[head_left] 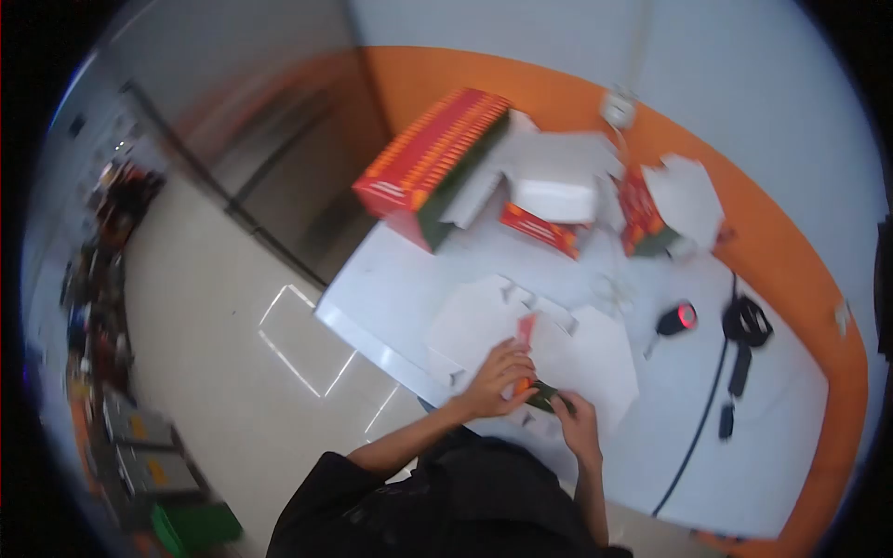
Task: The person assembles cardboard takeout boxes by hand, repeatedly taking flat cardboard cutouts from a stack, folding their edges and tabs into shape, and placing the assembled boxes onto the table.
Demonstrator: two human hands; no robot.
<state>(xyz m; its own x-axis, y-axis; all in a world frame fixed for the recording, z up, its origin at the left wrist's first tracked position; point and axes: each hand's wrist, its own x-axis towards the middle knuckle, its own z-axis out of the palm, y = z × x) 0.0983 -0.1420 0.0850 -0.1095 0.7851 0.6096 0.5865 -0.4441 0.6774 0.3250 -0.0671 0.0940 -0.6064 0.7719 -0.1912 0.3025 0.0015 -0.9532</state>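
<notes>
My left hand [502,379] is closed on a folded part of a carton, where red, orange and dark green printing shows. At the dark green end [542,398] of that part, the fingers of my right hand [577,418] are closed on it. Beneath both hands a flat white carton sheet [591,349] lies spread on the white table [372,288], its inner side up. A pinkish-red flap [526,329] stands up just beyond my left hand.
A long red and green box [433,153] stands at the table's back left. Beside it are an open white-lined box [555,200] and another opened carton [684,200]. A black device with a red light [677,319] and a black cable [693,446] lie at the right.
</notes>
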